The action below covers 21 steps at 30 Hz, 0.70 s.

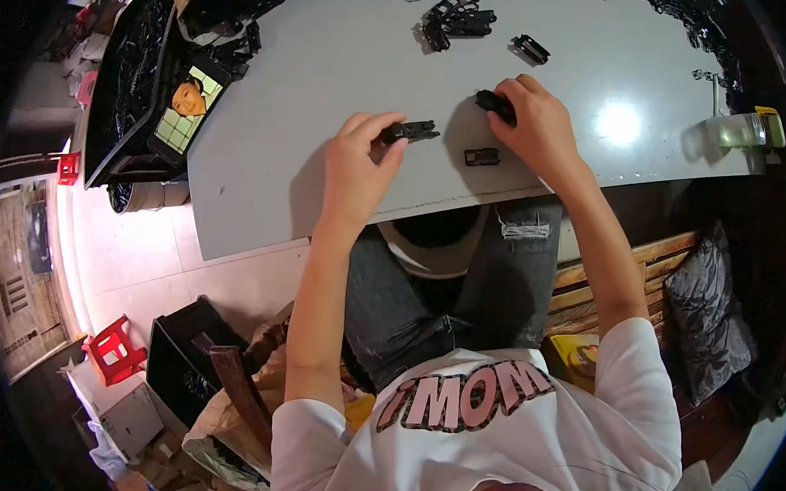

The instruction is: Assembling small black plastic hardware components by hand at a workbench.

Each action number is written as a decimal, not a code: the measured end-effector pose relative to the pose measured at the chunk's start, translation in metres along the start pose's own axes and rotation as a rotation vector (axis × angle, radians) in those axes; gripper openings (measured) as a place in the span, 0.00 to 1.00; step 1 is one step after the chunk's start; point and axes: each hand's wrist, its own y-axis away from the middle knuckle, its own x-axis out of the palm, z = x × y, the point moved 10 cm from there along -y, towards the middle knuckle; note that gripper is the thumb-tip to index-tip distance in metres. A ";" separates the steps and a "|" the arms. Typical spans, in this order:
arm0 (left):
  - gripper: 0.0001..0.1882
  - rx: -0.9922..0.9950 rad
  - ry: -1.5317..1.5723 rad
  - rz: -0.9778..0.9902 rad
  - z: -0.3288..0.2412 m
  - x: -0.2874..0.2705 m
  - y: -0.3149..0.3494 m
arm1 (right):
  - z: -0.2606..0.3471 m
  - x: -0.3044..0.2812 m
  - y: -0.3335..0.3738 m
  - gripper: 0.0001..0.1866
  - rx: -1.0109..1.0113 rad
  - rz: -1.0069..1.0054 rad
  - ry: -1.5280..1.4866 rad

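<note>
My left hand (363,144) is closed on a small black plastic part (417,130), its two-pronged end pointing right, just above the white tabletop (304,81). To the right, the fingers of my right hand (535,118) close on another black plastic part (496,105); its far side is hidden by the hand. Between the hands, nearer the table's front edge, a short black plastic piece (482,157) lies flat. Another black rectangular part (531,48) rests beyond my right hand. What kind of parts these are, I cannot tell.
A pile of black parts (458,22) lies at the far middle, more heaped along the right edge. At left, a phone (188,110) leans on a black bin (130,89) full of black pieces. A clear jar (738,130) lies at the right edge. Red stools (114,353) stand lower left.
</note>
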 end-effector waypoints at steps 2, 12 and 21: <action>0.15 -0.086 0.050 0.022 0.008 0.002 0.006 | 0.005 0.001 -0.003 0.12 0.004 0.021 0.000; 0.16 -0.178 0.350 0.103 0.003 0.013 0.015 | 0.077 -0.010 0.003 0.12 -0.239 0.152 -0.435; 0.15 -0.014 0.253 -0.010 -0.018 0.016 0.016 | 0.094 -0.017 0.017 0.15 -0.304 0.088 -0.308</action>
